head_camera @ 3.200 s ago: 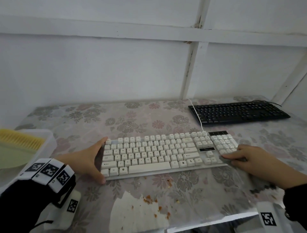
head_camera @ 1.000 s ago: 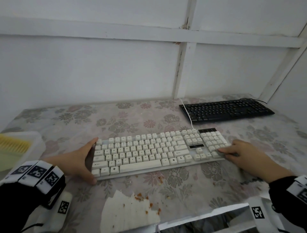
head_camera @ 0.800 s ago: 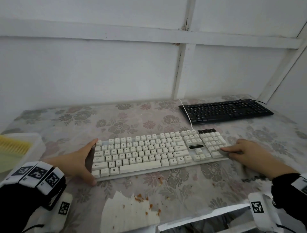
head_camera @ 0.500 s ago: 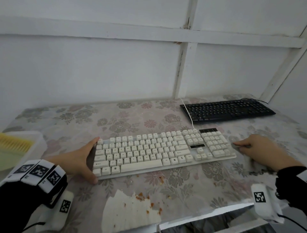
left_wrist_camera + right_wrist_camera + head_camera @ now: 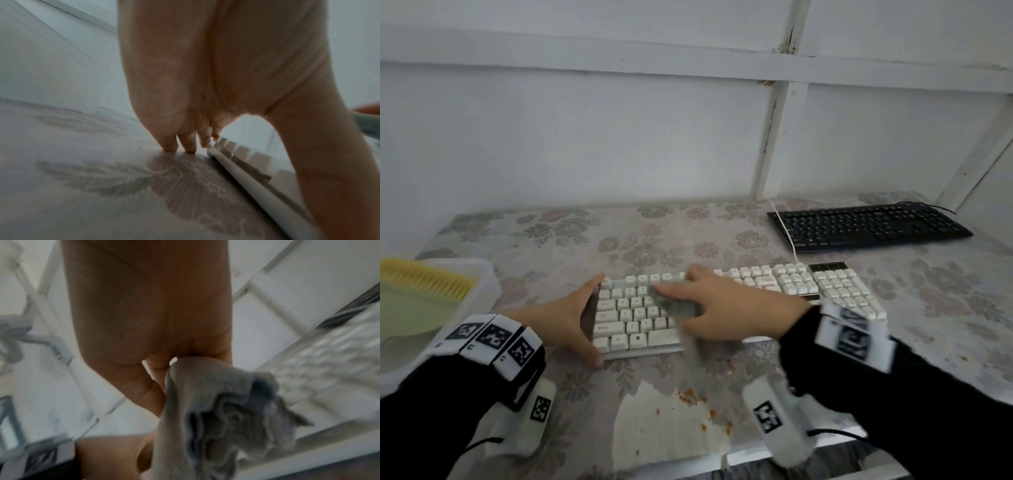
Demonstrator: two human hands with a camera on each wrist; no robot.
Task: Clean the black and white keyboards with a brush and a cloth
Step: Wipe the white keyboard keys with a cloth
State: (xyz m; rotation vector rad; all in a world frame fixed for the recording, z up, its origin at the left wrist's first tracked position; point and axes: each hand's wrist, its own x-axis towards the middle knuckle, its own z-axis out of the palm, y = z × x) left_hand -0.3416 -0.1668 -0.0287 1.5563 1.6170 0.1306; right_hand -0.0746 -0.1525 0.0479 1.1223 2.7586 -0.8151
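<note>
At the table's centre, the white keyboard (image 5: pixel 722 301) is braced at its nine o'clock end by the left hand (image 5: pixel 558 315), thumb and fingers spread straight, while a grey cloth (image 5: pixel 678 305) is gripped over the keys by the right hand (image 5: pixel 729 308), the black keyboard (image 5: pixel 866 226) lying at two o'clock.

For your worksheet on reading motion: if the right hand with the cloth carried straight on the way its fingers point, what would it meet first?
Probably the left hand, bracing the white keyboard at its left end; the right hand points leftward with the grey cloth. Depth is unclear.

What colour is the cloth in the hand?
Grey. The cloth held by the right hand shows best in the right wrist view.
</note>
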